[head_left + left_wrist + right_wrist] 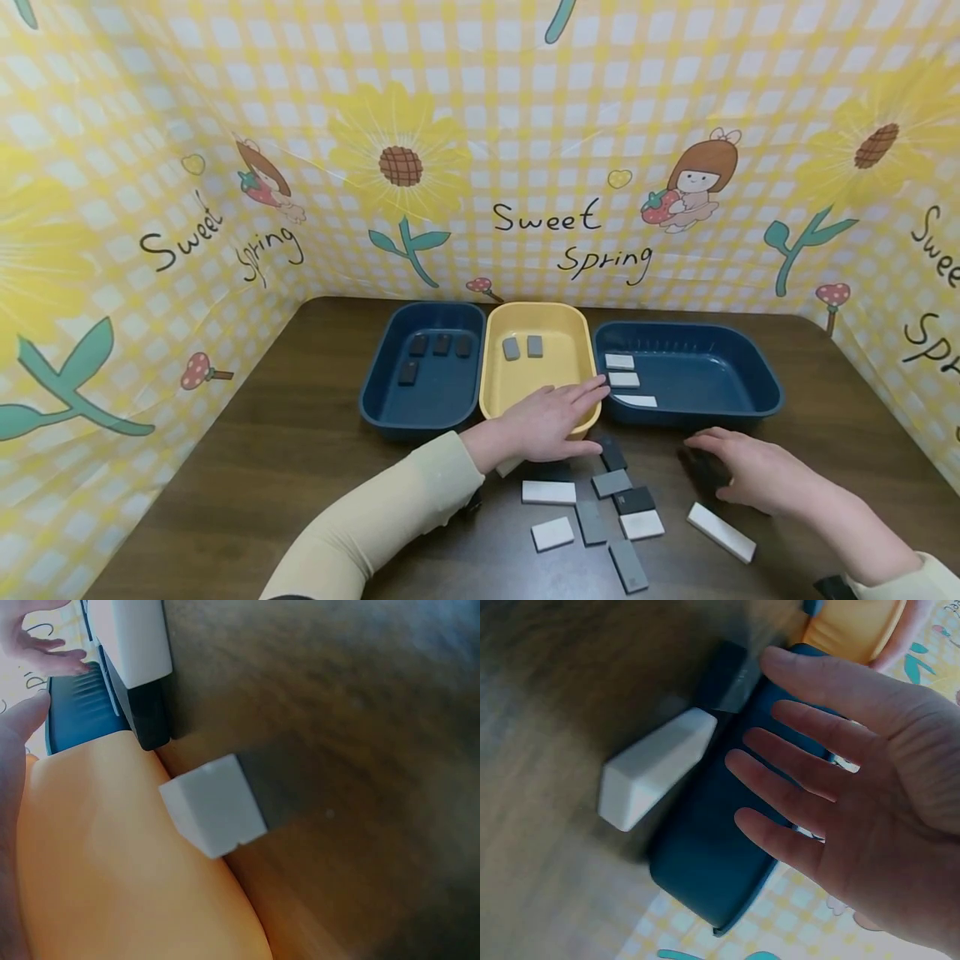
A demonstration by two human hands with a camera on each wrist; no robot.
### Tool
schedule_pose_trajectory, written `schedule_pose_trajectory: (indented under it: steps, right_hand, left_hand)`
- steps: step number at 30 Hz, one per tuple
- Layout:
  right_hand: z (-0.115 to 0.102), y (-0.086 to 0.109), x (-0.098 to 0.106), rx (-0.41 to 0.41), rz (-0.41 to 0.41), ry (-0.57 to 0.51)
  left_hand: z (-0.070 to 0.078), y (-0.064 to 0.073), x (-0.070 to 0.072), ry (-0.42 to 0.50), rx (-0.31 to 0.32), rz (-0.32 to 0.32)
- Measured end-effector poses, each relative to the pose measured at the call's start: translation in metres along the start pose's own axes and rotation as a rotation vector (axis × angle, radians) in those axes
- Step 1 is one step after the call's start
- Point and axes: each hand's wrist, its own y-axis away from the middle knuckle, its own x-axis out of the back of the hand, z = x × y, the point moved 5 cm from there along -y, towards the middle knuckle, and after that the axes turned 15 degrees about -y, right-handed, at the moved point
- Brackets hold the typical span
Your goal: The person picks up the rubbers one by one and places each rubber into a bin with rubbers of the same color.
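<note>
My left hand (543, 421) lies over the front right part of the yellow tray (498, 400), its fingers straight and pointing toward the right blue tray (765, 408). Its palm is hidden in the head view. My right hand (877, 780) is spread with no block in it, in front of the right blue tray. In the head view a dark shape beneath that hand could be a block or shadow. A long white block (722, 533) lies nearby. Between the hands are loose blocks: white (549, 492), grey (627, 566) and black (633, 500).
The left blue tray (371, 408) holds several dark blocks (442, 344). Two grey blocks (535, 347) lie in the yellow tray, white blocks (620, 362) at the right tray's left end. A patterned yellow cloth (480, 125) stands behind the brown table (225, 500).
</note>
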Motion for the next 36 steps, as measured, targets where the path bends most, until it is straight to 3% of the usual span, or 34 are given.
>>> schedule_pose_trajectory:
  steps: [19,36]
  right_hand:
    - [0.0069,-0.0011,-0.0084,-0.033,-0.008,-0.030]
    - [0.0056,-0.0017,-0.0092,-0.002,0.009,0.006]
  left_hand:
    - [0.0001,0.0002,-0.0004,0.000,0.008,-0.004]
    - [0.0000,0.0006,0.0008,0.009,0.006,-0.007]
